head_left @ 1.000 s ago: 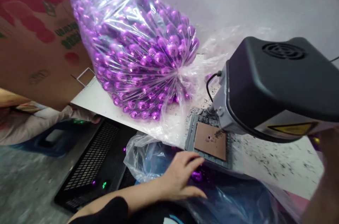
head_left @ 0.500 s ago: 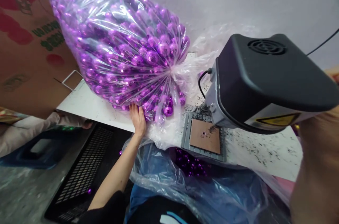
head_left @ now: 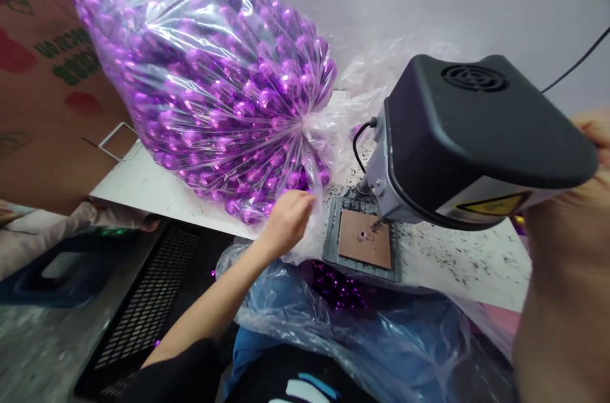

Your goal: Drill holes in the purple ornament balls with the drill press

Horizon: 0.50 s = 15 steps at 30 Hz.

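Note:
My left hand (head_left: 290, 220) is closed at the lower right end of a large clear plastic bag (head_left: 214, 104) full of shiny purple balls. Its fingertips meet beside the bag's loose, gathered plastic; what they grip, if anything, is hidden. A purple ball (head_left: 298, 179) shows just above the knuckles. To the right stands a black machine head (head_left: 481, 129) with a vent and a yellow warning label. Behind its right end, my right hand (head_left: 598, 136) is only partly visible, and most of its fingers are hidden. Below the machine lies a square brown plate (head_left: 365, 239) with a small hole, on a grey base (head_left: 332, 231).
Dark shavings litter the white table (head_left: 457, 263). A clear plastic sheet (head_left: 381, 342) covers my lap, with purple bits (head_left: 338, 285) in it. A cardboard box (head_left: 52, 129) and a black crate (head_left: 138, 314) stand at left, near another person's sleeve (head_left: 52, 234).
My left hand has moved right from the bag's lower edge to its gathered end, and its fingers have closed. The view has shifted slightly, showing a bit more of my right hand.

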Available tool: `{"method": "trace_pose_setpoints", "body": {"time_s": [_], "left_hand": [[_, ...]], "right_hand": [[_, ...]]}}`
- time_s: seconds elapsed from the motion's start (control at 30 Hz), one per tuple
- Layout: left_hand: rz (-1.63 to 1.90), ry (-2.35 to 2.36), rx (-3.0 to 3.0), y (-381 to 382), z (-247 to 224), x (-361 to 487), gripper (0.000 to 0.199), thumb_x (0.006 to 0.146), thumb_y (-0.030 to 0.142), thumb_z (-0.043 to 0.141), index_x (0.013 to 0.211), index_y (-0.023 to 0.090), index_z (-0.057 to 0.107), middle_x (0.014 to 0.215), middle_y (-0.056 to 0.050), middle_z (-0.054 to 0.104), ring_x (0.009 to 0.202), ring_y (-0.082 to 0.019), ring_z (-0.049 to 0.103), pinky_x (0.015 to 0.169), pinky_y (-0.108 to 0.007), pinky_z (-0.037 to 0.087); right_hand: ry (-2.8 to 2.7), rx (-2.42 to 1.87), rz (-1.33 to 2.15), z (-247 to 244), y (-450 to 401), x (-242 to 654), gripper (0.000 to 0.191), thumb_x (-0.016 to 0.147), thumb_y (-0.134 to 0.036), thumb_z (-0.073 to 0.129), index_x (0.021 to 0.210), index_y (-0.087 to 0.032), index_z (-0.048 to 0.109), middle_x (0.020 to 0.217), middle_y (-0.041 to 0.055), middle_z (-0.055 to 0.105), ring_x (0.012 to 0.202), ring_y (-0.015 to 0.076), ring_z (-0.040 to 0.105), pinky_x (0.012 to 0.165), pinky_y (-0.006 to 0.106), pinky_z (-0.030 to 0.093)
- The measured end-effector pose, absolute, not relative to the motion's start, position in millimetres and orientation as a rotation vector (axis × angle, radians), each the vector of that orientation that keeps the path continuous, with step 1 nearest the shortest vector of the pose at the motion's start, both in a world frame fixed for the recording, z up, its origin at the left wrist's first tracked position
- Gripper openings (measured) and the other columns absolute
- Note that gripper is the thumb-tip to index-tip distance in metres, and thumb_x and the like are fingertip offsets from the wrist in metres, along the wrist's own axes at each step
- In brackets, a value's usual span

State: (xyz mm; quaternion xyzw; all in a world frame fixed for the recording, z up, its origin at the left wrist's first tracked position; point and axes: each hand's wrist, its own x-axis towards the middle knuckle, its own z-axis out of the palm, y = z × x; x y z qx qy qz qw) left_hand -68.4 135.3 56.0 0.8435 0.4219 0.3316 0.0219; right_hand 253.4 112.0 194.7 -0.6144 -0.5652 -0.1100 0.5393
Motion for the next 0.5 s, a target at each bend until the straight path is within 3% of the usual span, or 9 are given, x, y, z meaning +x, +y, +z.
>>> {"method": "trace_pose_setpoints", "body": {"time_s": [0.07,0.17,0.27,0.37,0.5], "left_hand": [[0.747,1.206,2.720,148.2,55.9,-53.8,0.029,0.092,0.009,0.040,0.107,0.017,0.063,0.104,-0.011,0.068,0.101,-0.022,0.060,0.091,-0.038,0.049],[0.630,1.579,2.703,169.3,55.4,-61.9,0.030,0.089,0.006,0.041,0.105,0.015,0.065,0.106,-0.015,0.065,0.103,-0.028,0.058,0.094,-0.044,0.046],[0.583,1.819,2.646,181.8,57.3,-80.4,0.035,0.090,0.015,0.048,0.123,0.014,0.058,0.123,-0.017,0.060,0.111,-0.033,0.055,0.095,-0.047,0.044],[0.462,1.853,2.659,190.5,57.8,-86.4,0.052,0.088,0.026,0.060,0.138,0.015,0.049,0.134,-0.019,0.056,0.116,-0.037,0.052,0.093,-0.049,0.042],[0.353,1.855,2.633,206.2,60.7,-79.5,0.051,0.083,0.026,0.069,0.131,0.014,0.056,0.124,-0.020,0.062,0.114,-0.039,0.053,0.094,-0.052,0.039]], "right_hand": [[-1.333,-1.450,-0.201,198.5,110.4,251.0,0.022,0.085,-0.029,0.056,0.071,-0.011,0.054,0.061,-0.0029,0.037,0.059,-0.0003,0.031,0.057,0.021,0.023],[-1.343,-1.451,-0.142,202.1,107.4,247.1,0.022,0.085,-0.029,0.056,0.071,-0.012,0.056,0.056,-0.0038,0.037,0.056,-0.0004,0.036,0.058,0.021,0.028],[-1.339,-1.413,-0.139,202.2,107.7,245.3,0.024,0.084,-0.028,0.056,0.067,-0.011,0.052,0.055,-0.0038,0.033,0.056,-0.0002,0.035,0.058,0.021,0.027],[-1.319,-1.399,-0.173,201.1,110.2,245.6,0.022,0.083,-0.023,0.057,0.066,-0.011,0.049,0.058,-0.0034,0.032,0.058,-0.0009,0.029,0.057,0.022,0.021],[-1.315,-1.425,-0.148,202.4,109.4,245.4,0.021,0.083,-0.025,0.057,0.068,-0.010,0.051,0.059,-0.0035,0.036,0.058,-0.0014,0.031,0.057,0.020,0.023]]}}
